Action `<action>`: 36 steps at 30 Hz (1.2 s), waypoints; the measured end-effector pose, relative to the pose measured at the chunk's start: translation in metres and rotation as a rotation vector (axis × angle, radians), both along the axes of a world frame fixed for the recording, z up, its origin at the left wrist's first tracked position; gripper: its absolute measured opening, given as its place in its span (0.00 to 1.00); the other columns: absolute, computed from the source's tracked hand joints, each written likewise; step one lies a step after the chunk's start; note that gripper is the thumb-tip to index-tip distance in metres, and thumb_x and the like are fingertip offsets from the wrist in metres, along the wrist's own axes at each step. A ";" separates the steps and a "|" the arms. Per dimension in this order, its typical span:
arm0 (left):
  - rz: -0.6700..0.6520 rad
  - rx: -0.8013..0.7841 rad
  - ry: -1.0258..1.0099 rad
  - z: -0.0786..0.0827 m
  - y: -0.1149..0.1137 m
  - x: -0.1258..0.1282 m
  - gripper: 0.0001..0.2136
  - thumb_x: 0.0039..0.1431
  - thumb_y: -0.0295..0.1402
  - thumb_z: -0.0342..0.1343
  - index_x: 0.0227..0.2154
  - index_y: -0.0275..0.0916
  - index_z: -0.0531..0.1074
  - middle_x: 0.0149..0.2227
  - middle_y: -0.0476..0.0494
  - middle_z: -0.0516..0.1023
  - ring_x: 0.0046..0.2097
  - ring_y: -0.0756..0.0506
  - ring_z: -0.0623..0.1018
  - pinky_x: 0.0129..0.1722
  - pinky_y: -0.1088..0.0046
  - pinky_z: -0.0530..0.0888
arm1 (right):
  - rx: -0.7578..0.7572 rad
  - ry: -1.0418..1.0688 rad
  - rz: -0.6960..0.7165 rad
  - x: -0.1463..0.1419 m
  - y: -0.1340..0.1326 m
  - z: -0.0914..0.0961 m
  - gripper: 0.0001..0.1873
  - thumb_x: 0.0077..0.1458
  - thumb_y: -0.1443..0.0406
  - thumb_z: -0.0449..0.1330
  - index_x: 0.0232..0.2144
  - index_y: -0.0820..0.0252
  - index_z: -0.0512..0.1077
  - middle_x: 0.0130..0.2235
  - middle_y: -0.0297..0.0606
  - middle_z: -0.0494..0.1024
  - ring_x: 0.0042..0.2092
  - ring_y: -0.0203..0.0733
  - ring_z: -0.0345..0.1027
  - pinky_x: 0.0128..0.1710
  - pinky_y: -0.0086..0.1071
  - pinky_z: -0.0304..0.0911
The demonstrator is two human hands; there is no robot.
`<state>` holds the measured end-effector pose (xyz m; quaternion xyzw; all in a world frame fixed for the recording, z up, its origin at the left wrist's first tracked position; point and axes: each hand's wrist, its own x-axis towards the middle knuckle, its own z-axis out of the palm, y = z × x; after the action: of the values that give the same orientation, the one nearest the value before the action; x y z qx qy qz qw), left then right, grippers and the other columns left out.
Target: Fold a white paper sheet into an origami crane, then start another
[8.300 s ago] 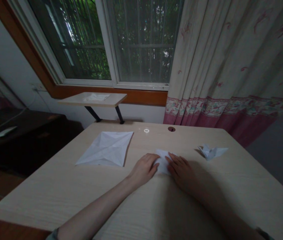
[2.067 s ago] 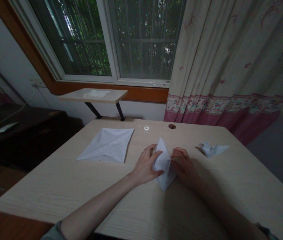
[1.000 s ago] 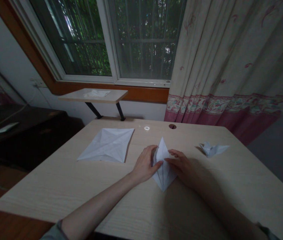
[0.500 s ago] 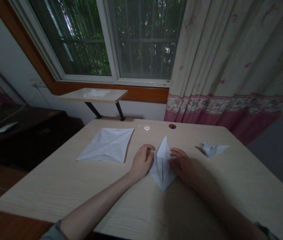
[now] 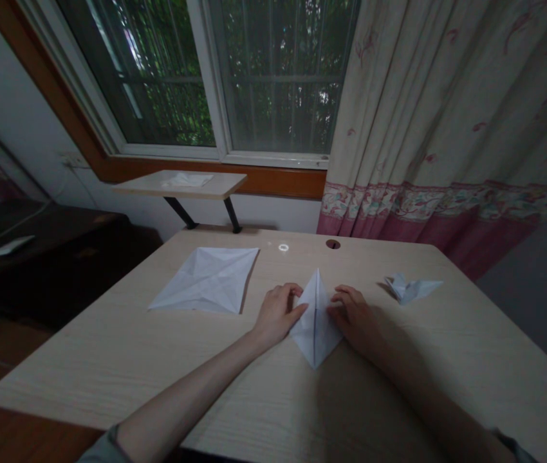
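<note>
A white sheet of paper folded into a tall diamond (image 5: pixel 315 328) lies on the desk in front of me, a slit running down its middle. At its left edge, my left hand (image 5: pixel 280 312) has the thumb on the paper and the fingers curled beside the edge. My right hand (image 5: pixel 354 318) pinches the opposite edge, its thumb against the paper and its index finger bent above. Both hands' lower fingers are partly hidden. To the right sits a small folded paper bird (image 5: pixel 412 289).
A creased, opened-out white sheet (image 5: pixel 208 280) lies on the left of the wooden desk (image 5: pixel 196 366). Behind it, a raised shelf (image 5: pixel 225 186) bears more white paper (image 5: pixel 190 179). A round cable hole (image 5: pixel 333 244) is near the back edge, below the curtain (image 5: pixel 437 128).
The upper flap of the folded paper has come down flat, so the front now shows one long middle slit. My left thumb has moved onto the paper; the right hand has barely shifted.
</note>
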<state>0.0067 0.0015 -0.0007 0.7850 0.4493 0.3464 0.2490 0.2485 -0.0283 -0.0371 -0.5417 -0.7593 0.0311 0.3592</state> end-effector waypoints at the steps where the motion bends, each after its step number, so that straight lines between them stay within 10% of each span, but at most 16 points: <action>1: -0.002 0.005 -0.001 -0.001 0.000 0.000 0.11 0.58 0.34 0.63 0.42 0.42 0.71 0.46 0.44 0.80 0.50 0.38 0.77 0.52 0.57 0.71 | -0.004 -0.003 0.008 0.000 0.000 0.000 0.07 0.61 0.63 0.58 0.41 0.54 0.73 0.53 0.47 0.74 0.56 0.53 0.70 0.54 0.51 0.71; 20: 0.003 0.050 0.062 0.000 0.000 0.002 0.24 0.49 0.26 0.66 0.50 0.41 0.69 0.42 0.46 0.79 0.46 0.38 0.78 0.50 0.57 0.71 | 0.053 0.075 0.130 -0.002 0.000 -0.003 0.10 0.62 0.64 0.59 0.46 0.53 0.70 0.53 0.47 0.74 0.56 0.53 0.70 0.54 0.54 0.70; 36: -0.101 -0.069 -0.233 0.004 -0.004 0.001 0.09 0.66 0.32 0.50 0.43 0.38 0.73 0.42 0.41 0.79 0.45 0.43 0.78 0.48 0.65 0.73 | 0.033 0.136 0.163 -0.003 -0.001 0.002 0.08 0.61 0.66 0.56 0.42 0.53 0.71 0.48 0.44 0.76 0.51 0.50 0.72 0.52 0.49 0.71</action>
<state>0.0081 -0.0023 0.0033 0.7519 0.3889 0.4068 0.3434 0.2454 -0.0294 -0.0349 -0.4688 -0.7752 0.0843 0.4150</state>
